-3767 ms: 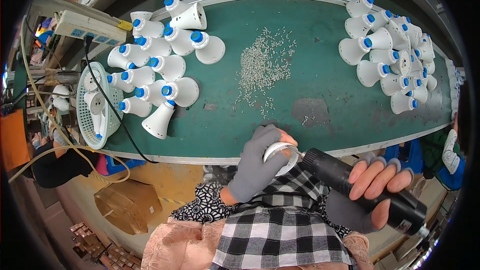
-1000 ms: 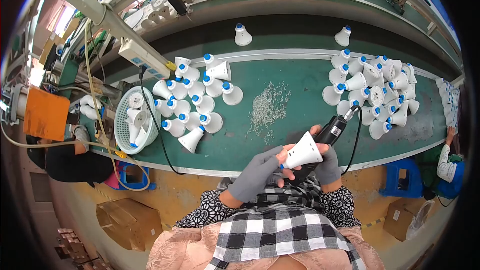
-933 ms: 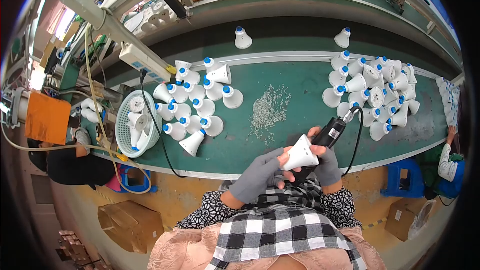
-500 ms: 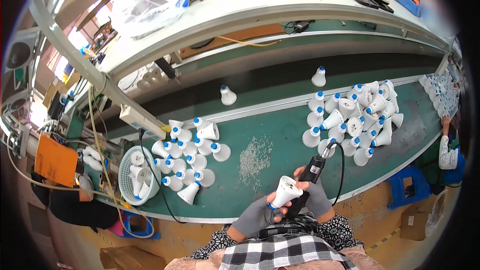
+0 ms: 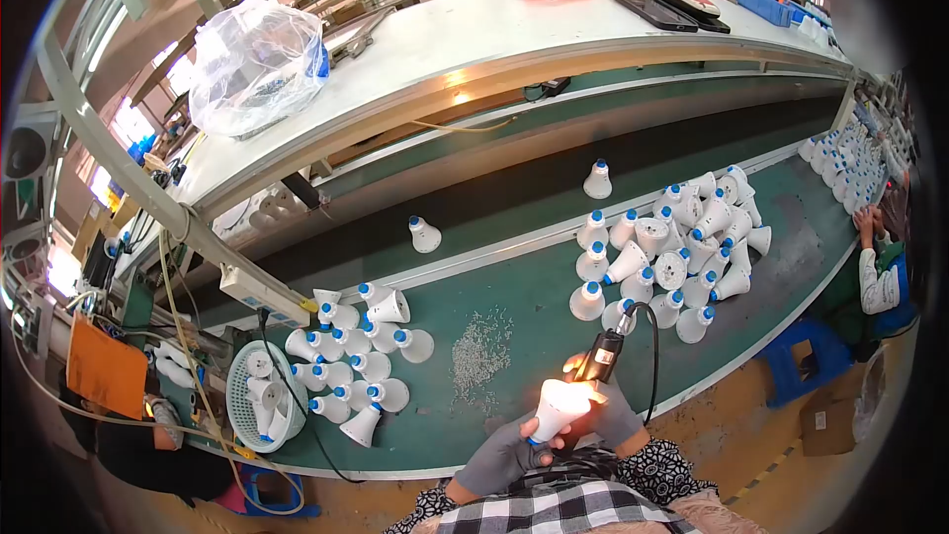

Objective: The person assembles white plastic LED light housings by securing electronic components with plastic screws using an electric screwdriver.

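Observation:
My left hand [image 5: 500, 459], in a grey glove, holds a white cone-shaped lamp housing [image 5: 556, 407] by its blue-capped narrow end. Its wide end faces up and glows bright orange-white. My right hand [image 5: 615, 415], also gloved with bare fingertips, grips a black electric screwdriver [image 5: 604, 358] just behind the housing. The tool's black cable [image 5: 652, 336] loops up over the green worktable [image 5: 524, 326]. Both hands hover over the table's near edge, close to my checked apron.
Blue-capped white housings lie heaped at the right [image 5: 682, 247] and grouped at the left [image 5: 351, 356] beside a green basket [image 5: 255, 398]. Small screws [image 5: 474, 356] are scattered mid-table. Two housings [image 5: 425, 234] ride the dark conveyor. A co-worker's arm [image 5: 874, 272] is at the far right.
The view has tilted up and now takes in the upper white shelf. The housing in my left hand has turned wide end up and now glows; the screwdriver stays behind it.

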Motion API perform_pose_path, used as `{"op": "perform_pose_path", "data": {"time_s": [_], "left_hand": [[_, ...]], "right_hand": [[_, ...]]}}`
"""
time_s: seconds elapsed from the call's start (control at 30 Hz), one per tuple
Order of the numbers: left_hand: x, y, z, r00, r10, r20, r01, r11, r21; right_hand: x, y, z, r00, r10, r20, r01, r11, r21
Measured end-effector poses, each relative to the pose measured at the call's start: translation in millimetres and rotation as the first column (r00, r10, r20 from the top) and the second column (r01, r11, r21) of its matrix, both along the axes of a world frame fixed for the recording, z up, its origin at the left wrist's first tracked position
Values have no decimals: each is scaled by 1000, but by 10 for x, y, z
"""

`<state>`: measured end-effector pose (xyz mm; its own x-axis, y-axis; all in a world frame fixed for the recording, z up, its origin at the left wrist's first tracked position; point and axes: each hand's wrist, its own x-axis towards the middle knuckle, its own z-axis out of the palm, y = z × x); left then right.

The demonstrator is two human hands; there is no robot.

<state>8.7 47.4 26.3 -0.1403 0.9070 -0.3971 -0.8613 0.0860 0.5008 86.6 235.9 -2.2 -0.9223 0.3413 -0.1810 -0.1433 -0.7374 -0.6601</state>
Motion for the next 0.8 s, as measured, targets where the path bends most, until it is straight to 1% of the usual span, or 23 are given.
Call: {"op": "perform_pose_path", "data": {"time_s": [0.03, 0.07, 0.1, 0.13, 0.2, 0.27, 0.3, 0.37, 0.43, 0.5, 0.53, 0.6, 0.63, 0.7, 0.8], "left_hand": [[-6, -1, 38, 970, -42, -238, 40, 999, -15], [-13, -2, 77, 876, -89, -474, 70, 996, -56], [-19, -2, 115, 734, -131, -667, 77, 991, -110], [-48, -9, 90, 825, -143, -547, 75, 987, -144], [-69, -22, -109, 922, -90, -376, 46, 991, -124], [-10, -44, -422, 949, -5, -314, -11, 999, -47], [2, -41, -450, 956, 23, -293, -31, 999, -23], [9, -57, -426, 952, 22, -305, -34, 999, -34], [8, -56, -322, 948, 20, -317, -35, 998, -43], [20, -71, -143, 876, -7, -483, -20, 999, -49], [28, -86, 18, 777, -29, -629, -4, 999, -52], [12, -126, 88, 676, -28, -736, 6, 999, -33], [0, -147, 62, 698, -8, -716, 2, 1000, -9], [-6, -140, -1, 749, -7, -662, -7, 1000, -18], [12, -89, -34, 802, -45, -595, -11, 996, -90]], "right_hand": [[-14, -55, -120, 993, -75, -87, 69, 995, -73], [-11, -32, -250, 991, -21, -136, 11, 997, -70], [-11, -33, -304, 993, -17, -119, 11, 999, -45], [-11, -40, -341, 995, -13, -102, 11, 1000, -20], [-16, -68, -325, 997, -12, -79, 13, 1000, 9], [-26, -109, -209, 997, -18, -69, 20, 1000, 22], [-20, -113, -174, 998, 3, -55, -1, 1000, 20], [-11, -115, -125, 999, 43, -27, -42, 999, 17], [-33, -120, -130, 999, 28, -31, -27, 999, 37], [-49, -120, -173, 999, 15, -47, -12, 999, 48], [-61, -120, -212, 998, 9, -61, -6, 999, 51], [-66, -131, -234, 998, -6, -68, 9, 998, 55], [-68, -143, -235, 998, -16, -60, 20, 998, 57], [-64, -144, -222, 999, -17, -51, 21, 997, 70], [-54, -130, -229, 998, -1, -60, 6, 997, 79]]}}
